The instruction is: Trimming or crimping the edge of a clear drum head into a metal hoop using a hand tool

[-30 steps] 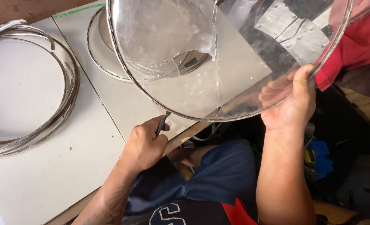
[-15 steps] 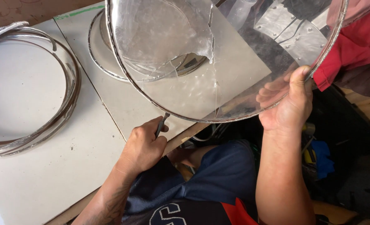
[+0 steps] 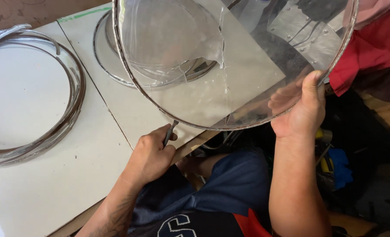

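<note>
Clear round disc (image 3: 247, 66) with a thin metal rim fills the upper middle and upper right of the head view, tilted up off the white table (image 3: 37, 188) so its lower edge hangs over the table's front edge. The right hand (image 3: 302, 109) is closed on the rim at the right of the frame, thumb on the near face and fingers showing dimly through the plastic behind; held this way, the disc seems propped at an angle that brings its bottom rim toward the other hand. The left hand (image 3: 151, 156) is fisted around a slim metal tool (image 3: 171, 131) at lower centre, the tip touching the rim's lowest stretch, probably to work along that edge.

The disc is transparent and glossy, with a curled, partly lifted film (image 3: 173, 39) in its upper left part and a thin bright seam running down from it. Behind it, flat on the table, lies another rimmed round piece (image 3: 111, 70). Loose metal hoops (image 3: 74, 87) lie stacked at the left of the frame.
</note>
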